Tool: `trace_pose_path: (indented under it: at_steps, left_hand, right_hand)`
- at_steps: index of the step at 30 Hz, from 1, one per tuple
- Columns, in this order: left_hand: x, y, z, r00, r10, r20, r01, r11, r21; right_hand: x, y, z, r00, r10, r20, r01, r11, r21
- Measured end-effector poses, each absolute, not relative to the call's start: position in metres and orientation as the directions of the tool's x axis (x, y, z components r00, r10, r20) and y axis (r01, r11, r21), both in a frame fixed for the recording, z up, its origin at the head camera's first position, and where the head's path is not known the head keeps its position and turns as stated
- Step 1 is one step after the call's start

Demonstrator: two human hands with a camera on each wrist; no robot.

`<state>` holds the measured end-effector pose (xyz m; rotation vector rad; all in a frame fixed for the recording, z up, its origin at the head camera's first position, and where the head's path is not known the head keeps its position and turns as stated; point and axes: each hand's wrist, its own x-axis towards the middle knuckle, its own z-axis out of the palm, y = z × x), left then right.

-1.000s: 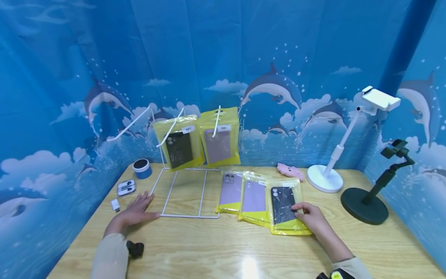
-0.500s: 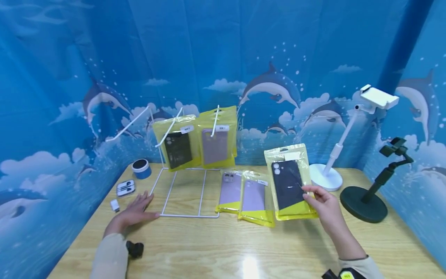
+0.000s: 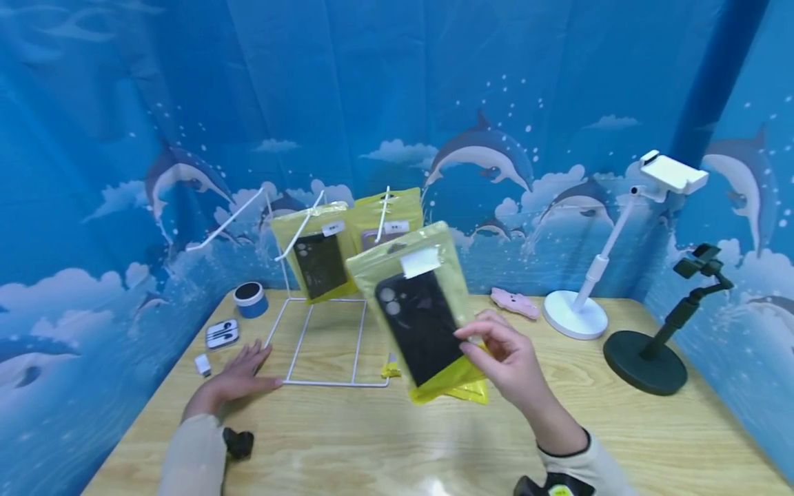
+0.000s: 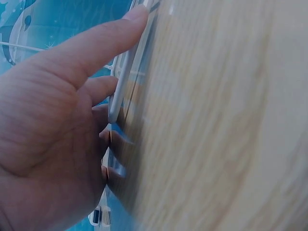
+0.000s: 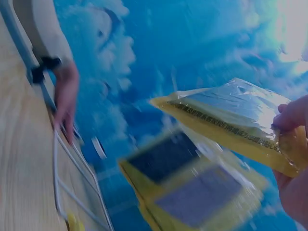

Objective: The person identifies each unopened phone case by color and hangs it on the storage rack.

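Observation:
My right hand (image 3: 509, 362) pinches the right edge of a black phone case in a yellow zip bag (image 3: 415, 327), between thumb and fingers. The bag is tilted in the air above the table, in front of the rack. My left hand (image 3: 232, 379) lies with extended fingers at the front left corner of the white wire rack (image 3: 335, 384); in the left wrist view its thumb touches the rack's wire (image 4: 126, 72). From the rack's hooks hang a bagged black phone case (image 3: 319, 265) and a bagged purple one (image 3: 387, 207), partly hidden. Bagged cases on the table (image 3: 471, 393) are mostly covered.
At left are a blue round tin-like item (image 3: 251, 300), boxed earphones (image 3: 222, 333) and a white adapter (image 3: 202, 365). A pink item (image 3: 515, 303), a white phone stand (image 3: 577, 317) and a black stand (image 3: 645, 362) stand at right. The leftmost hook (image 3: 226, 220) holds no bag.
My right hand has lifted the bagged black phone case off the table and carried it left, toward the rack. The left hand has stayed in place.

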<state>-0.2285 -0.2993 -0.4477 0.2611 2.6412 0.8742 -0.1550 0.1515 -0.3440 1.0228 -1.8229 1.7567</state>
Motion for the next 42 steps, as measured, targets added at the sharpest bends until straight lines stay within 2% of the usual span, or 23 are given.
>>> trace_pose_path:
  at_steps: [3, 6, 15, 26, 31, 35, 42]
  left_hand:
    - [-0.229, -0.299, -0.447, -0.922, 0.283, -0.266, 0.071, 0.797, 0.600]
    - [-0.229, -0.300, -0.446, -0.921, 0.281, -0.271, 0.067, 0.797, 0.600]
    - [-0.232, -0.302, -0.451, -0.916, 0.299, -0.269, 0.083, 0.794, 0.603]
    - [-0.232, -0.301, -0.450, -0.920, 0.301, -0.250, 0.099, 0.797, 0.596]
    - [-0.232, -0.303, -0.451, -0.923, 0.294, -0.249, 0.092, 0.797, 0.597]
    - [-0.232, -0.302, -0.449, -0.922, 0.274, -0.273, 0.063, 0.803, 0.592]
    - [-0.234, -0.300, -0.451, -0.917, 0.253, -0.309, 0.027, 0.812, 0.583]
  right_hand:
    - [-0.162, 0.119, -0.341, -0.586, -0.304, 0.751, -0.764, -0.101, -0.637]
    - [-0.169, 0.089, -0.339, -0.574, -0.361, 0.735, -0.750, -0.129, -0.649]
    - [-0.183, 0.042, -0.332, -0.697, -0.404, 0.593, -0.613, -0.094, -0.784]
    - [-0.195, 0.031, -0.344, -0.822, -0.328, 0.465, -0.479, -0.042, -0.877]
    - [-0.209, 0.019, -0.343, -0.884, -0.243, 0.398, -0.408, -0.013, -0.913]
    - [-0.221, 0.008, -0.339, -0.913, -0.190, 0.362, -0.365, -0.016, -0.931]
    - [-0.235, -0.001, -0.340, -0.927, -0.185, 0.326, -0.324, -0.046, -0.945]
